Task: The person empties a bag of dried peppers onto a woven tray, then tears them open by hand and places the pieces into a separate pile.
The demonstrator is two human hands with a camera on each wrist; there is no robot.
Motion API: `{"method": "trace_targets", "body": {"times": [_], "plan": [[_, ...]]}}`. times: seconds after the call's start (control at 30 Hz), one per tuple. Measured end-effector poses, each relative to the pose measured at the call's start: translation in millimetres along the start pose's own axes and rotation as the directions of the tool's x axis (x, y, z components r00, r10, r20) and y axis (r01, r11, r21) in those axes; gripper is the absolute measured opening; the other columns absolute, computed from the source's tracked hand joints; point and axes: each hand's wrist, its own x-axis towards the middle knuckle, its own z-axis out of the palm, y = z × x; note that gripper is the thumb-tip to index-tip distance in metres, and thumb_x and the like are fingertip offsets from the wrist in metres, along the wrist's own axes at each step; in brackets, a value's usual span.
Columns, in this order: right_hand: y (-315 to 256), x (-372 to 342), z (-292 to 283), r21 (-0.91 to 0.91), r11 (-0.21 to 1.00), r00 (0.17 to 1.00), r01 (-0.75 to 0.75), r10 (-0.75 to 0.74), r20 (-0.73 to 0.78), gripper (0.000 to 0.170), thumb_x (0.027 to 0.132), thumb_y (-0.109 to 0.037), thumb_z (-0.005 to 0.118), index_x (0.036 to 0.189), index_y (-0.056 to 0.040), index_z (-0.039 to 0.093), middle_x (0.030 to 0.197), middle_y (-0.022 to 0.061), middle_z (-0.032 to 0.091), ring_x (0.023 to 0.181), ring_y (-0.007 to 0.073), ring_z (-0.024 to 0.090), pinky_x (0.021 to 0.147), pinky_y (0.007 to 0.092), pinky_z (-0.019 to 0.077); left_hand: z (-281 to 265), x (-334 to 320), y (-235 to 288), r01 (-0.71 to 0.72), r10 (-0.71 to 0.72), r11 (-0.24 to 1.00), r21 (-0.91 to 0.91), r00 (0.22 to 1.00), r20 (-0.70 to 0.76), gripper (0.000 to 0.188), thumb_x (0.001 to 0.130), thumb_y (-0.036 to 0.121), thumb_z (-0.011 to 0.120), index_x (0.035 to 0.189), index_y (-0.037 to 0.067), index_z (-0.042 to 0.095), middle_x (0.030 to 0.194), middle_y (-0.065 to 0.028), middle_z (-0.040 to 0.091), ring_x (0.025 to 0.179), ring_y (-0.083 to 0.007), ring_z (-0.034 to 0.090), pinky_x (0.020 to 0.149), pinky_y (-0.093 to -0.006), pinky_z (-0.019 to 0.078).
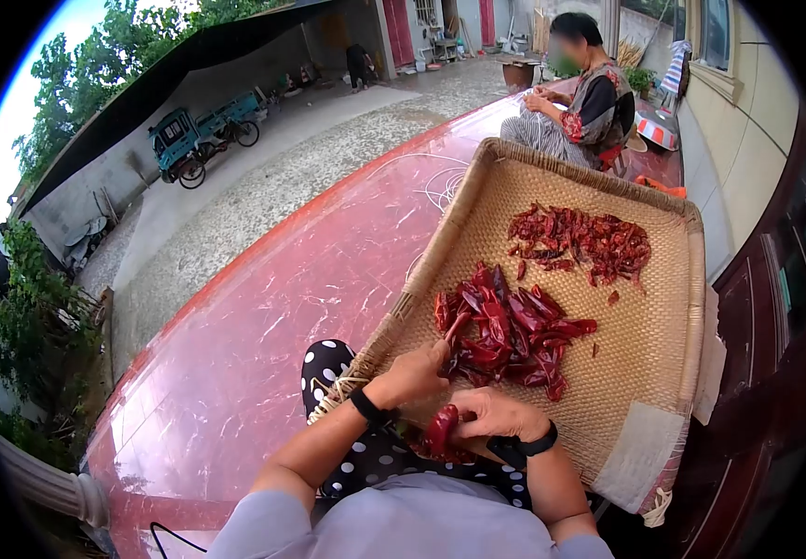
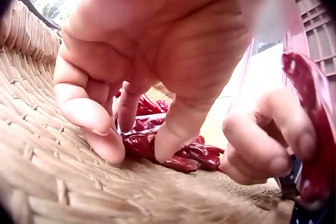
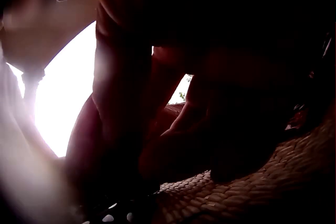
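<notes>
A woven tray (image 1: 645,354) holds a pile of large dried red chillies (image 1: 505,326) and, farther back, a patch of smaller chilli pieces (image 1: 589,244). My left hand (image 1: 414,374) pinches a chilli at the left side of the pile; in the left wrist view, thumb and fingers of that hand (image 2: 152,50) meet on a red chilli (image 2: 139,144). My right hand (image 1: 501,415), at the tray's near edge, grips a red chilli (image 1: 442,430) that hangs over the rim above my lap. The right wrist view is very dark, with only the outline of bent fingers.
A pale patch (image 1: 640,449) covers the tray's near right corner. Beyond the far rim a seated person (image 1: 594,102) works with both hands. White cord (image 1: 442,191) lies on the red floor (image 1: 263,345) left of the tray. A blue three-wheeler (image 1: 175,144) stands in the yard.
</notes>
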Motion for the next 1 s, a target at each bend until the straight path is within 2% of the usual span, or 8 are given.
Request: {"method": "trace_targets", "body": {"times": [0.2,0.27,0.4,0.47,0.6,0.73,0.93,1.0], "plan": [[16,9,10,-0.38,0.925,0.996,0.033,0.001,0.088,0.031,0.091,-0.037,0.057,0.093,-0.0093,0.07,0.075,0.0042,0.069,0.072,0.0175,0.067,0.061,0.0307,0.0495,-4,-7,-5,-0.054,0.05,0.997,-0.049,0.996,-0.077,0.033,0.085,0.016,0.062,0.115,0.003,0.055,0.098,-0.0195,0.064,0.097,-0.0381,0.064,0.083,-0.0438,0.0514],[10,10,12,-0.581,0.808,0.995,0.1,-0.079,0.061,0.032,0.089,-0.04,0.055,0.095,-0.0118,0.07,0.077,0.0052,0.069,0.074,0.0204,0.067,0.064,0.0331,0.0497,-11,-13,-1,-0.078,0.067,0.99,-0.117,0.993,-0.097,0.03,0.088,0.016,0.06,0.114,0.002,0.057,0.091,-0.0176,0.065,0.091,-0.0335,0.066,0.08,-0.0406,0.0522],[10,10,12,-0.609,0.79,0.998,0.069,-0.057,0.039,0.034,0.088,-0.041,0.056,0.1,-0.0121,0.07,0.084,0.0093,0.07,0.077,0.024,0.068,0.07,0.0356,0.0504,-30,-22,15,0.113,-0.131,0.925,-0.363,0.991,-0.025,0.026,0.09,0.015,0.059,0.113,0.002,0.058,0.095,-0.0168,0.066,0.086,-0.0272,0.065,0.075,-0.0377,0.0518],[30,9,8,-0.484,0.87,0.991,0.097,-0.128,-0.031,0.026,0.088,-0.028,0.064,0.102,-0.0066,0.069,0.086,0.0104,0.068,0.078,0.0236,0.068,0.07,0.0354,0.0518,-35,-26,17,0.151,-0.169,0.864,-0.48,0.986,0.006,0.025,0.096,0.016,0.054,0.117,0.003,0.057,0.088,-0.0067,0.063,0.079,-0.0113,0.062,0.069,-0.0281,0.0504],[26,9,2,-0.099,0.986,0.902,-0.13,0.076,-0.425,0.021,0.096,-0.021,0.064,0.097,0.0003,0.063,0.078,0.0069,0.063,0.065,0.013,0.064,0.061,0.0291,0.0523,-33,-29,21,0.083,-0.171,0.716,-0.693,0.984,-0.058,0.023,0.096,0.01,0.052,0.118,0.001,0.054,0.093,-0.006,0.063,0.079,-0.0113,0.062,0.071,-0.0277,0.0524],[22,8,-6,0.312,0.949,0.705,0.052,0.186,-0.684,0.033,0.1,-0.03,0.062,0.113,-0.0013,0.055,0.083,0.003,0.06,0.061,0.0112,0.06,0.053,0.0251,0.0509,-27,-25,27,0.029,-0.098,0.592,-0.806,0.995,-0.036,0.021,0.097,0.004,0.046,0.118,0.0,0.05,0.095,-0.0063,0.063,0.08,-0.012,0.063,0.071,-0.0265,0.0539],[26,4,-15,0.176,0.923,0.609,0.343,-0.076,-0.79,0.028,0.102,-0.031,0.059,0.113,-0.0056,0.057,0.08,-0.0008,0.057,0.062,0.0078,0.057,0.059,0.022,0.0481,-14,-15,28,0.065,-0.043,0.6,-0.797,0.998,0.049,0.023,0.096,0.005,0.057,0.119,0.002,0.053,0.105,-0.0045,0.062,0.09,-0.012,0.064,0.077,-0.0268,0.0537],[30,-1,-20,0.261,0.877,0.559,0.403,-0.011,-0.829,0.02,0.1,-0.027,0.061,0.102,-0.0077,0.062,0.077,-0.002,0.058,0.063,0.0083,0.057,0.06,0.0239,0.0483,-7,-11,18,0.018,-0.021,0.764,-0.645,1.0,0.004,0.026,0.091,0.006,0.061,0.117,0.003,0.056,0.105,-0.0032,0.062,0.087,-0.0103,0.061,0.075,-0.0255,0.0518]]}}
